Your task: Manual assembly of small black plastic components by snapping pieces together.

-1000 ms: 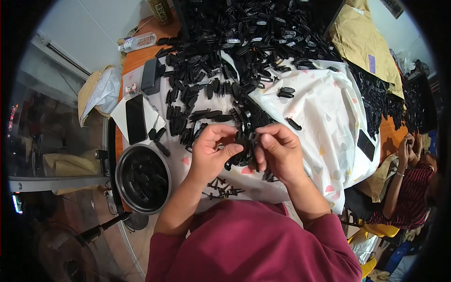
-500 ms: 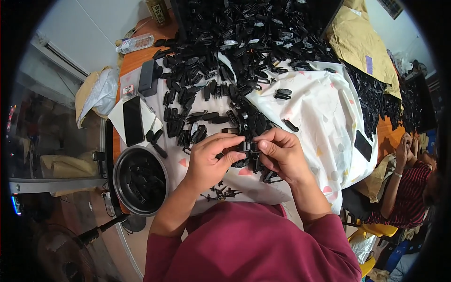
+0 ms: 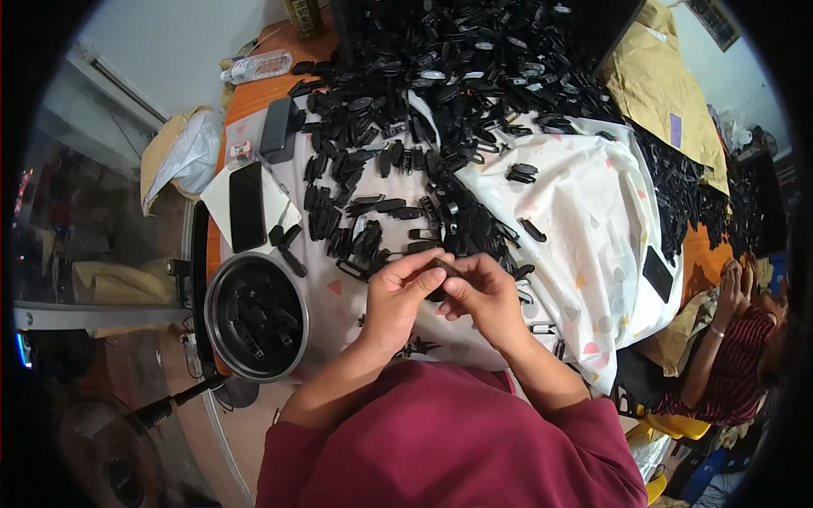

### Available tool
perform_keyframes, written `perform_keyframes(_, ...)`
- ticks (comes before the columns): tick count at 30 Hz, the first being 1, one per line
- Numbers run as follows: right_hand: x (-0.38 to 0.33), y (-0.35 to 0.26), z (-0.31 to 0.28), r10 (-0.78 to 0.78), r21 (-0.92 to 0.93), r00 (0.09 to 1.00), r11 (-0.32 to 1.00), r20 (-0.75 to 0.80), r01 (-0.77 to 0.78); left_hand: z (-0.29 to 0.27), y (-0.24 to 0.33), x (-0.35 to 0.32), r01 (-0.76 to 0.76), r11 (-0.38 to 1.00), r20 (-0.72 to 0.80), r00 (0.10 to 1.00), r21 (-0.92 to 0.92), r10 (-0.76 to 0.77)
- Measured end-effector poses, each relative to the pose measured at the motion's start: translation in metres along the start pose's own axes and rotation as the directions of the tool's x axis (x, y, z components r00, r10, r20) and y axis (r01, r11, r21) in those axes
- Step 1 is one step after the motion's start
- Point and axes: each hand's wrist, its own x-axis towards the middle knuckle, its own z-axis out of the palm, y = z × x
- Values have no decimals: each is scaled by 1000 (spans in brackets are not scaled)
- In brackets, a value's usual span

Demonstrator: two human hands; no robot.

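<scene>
My left hand [image 3: 395, 303] and my right hand [image 3: 493, 303] meet at the near middle of the table, fingertips closed. Between them they pinch a small black plastic piece [image 3: 446, 268], tilted and mostly covered by fingers and thumbs. Just beyond my hands lies a band of loose black plastic pieces [image 3: 470, 222], some long and rounded, some frame-like. Several tiny dark parts [image 3: 417, 346] lie on the patterned cloth close to my body, partly behind my left wrist.
A metal bowl [image 3: 211, 317] with black pieces stands at left. Near it are a phone [image 3: 246, 206], a dark box [image 3: 276, 129] and a bottle [image 3: 262, 66]. A big black heap [image 3: 474, 51] fills the far side. Another phone [image 3: 657, 274] lies right; a person [image 3: 735, 356] sits beyond.
My hands have drawn closer together, and the black piece has turned from level to tilted, now more covered by my fingers. The whole view has shifted slightly.
</scene>
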Motion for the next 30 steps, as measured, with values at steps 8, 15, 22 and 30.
perform_keyframes(8, 43, -2, 30, -199, -481, 980, 862, -27, 162, -33, 11, 29, 102, 938, -9, 994, -330, -112)
perform_keyframes(15, 123, 1, -5, -289, -926, 939, 266, 187, 266, -60, 33, 91, -187, 510, -40, 915, 840, 402)
perform_keyframes(22, 131, 20, -4, -410, -962, 871, -149, 271, 229, -53, 12, 97, -232, -279, 285, 945, 932, 163)
perform_keyframes(30, 121, 18, -9, -572, -959, 771, -133, 280, 249, -60, 16, 86, -126, -75, 140, 964, 989, 227)
